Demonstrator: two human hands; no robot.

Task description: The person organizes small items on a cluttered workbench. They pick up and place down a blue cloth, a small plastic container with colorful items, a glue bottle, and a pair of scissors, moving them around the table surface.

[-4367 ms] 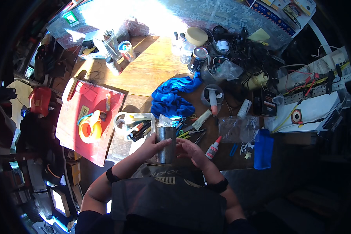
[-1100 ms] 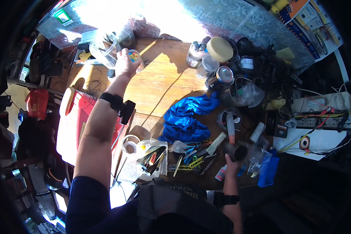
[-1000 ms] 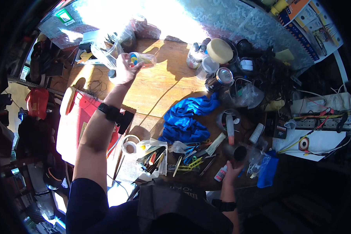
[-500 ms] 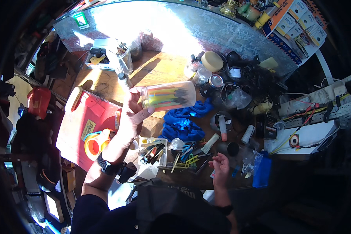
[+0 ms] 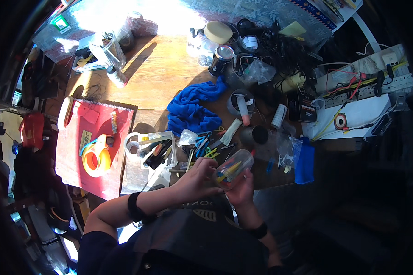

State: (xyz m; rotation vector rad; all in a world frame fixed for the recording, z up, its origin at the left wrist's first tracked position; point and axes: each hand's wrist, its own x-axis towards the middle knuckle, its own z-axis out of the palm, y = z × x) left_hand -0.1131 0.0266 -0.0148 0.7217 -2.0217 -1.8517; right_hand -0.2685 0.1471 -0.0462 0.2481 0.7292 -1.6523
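Observation:
A clear plastic container (image 5: pixel 234 168) with colourful slim items inside is held tilted low over the desk's front edge. My left hand (image 5: pixel 201 178) grips its left end with curled fingers. My right hand (image 5: pixel 240 189) holds it from below and the right, its fingers partly hidden behind it. A dark metal cylinder (image 5: pixel 254 135) lies just beyond the container, near a crumpled clear bag (image 5: pixel 284 153). Pens and tools fill a white tray (image 5: pixel 172 155) to the left, beside loose scissors and clips (image 5: pixel 202 146).
A red board (image 5: pixel 73 162) with an orange tape dispenser (image 5: pixel 96 160) occupies the left. A blue cloth (image 5: pixel 192 105) lies mid-desk (image 5: pixel 147 87). Jars (image 5: pixel 222 59), tangled cables and power strips (image 5: pixel 362 87) crowd the back right. A blue pouch (image 5: pixel 304 162) sits at the front right edge.
My left hand has brought the container from the back left down to the front, where both hands now hold it. The metal cylinder has left my right hand and rests on the desk.

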